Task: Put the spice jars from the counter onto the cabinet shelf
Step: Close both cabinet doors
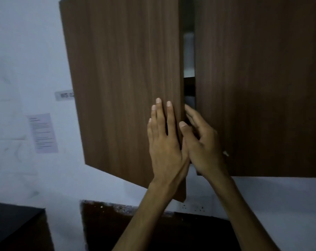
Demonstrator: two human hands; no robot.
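Both hands are up at the wall cabinet. The left hand [164, 142] lies flat against the front of the left cabinet door [124, 84], fingers [158, 113] straight and slightly spread, holding nothing. That door is swung partly open. The right hand [202, 142] sits at the gap between the doors, fingers loosely curled at the left door's edge; can't tell if they actually grip it. The right cabinet door [262, 84] looks shut. Through the gap a pale shelf [189, 70] shows. No spice jars visible anywhere; the dark surface [153, 229] below is blurry.
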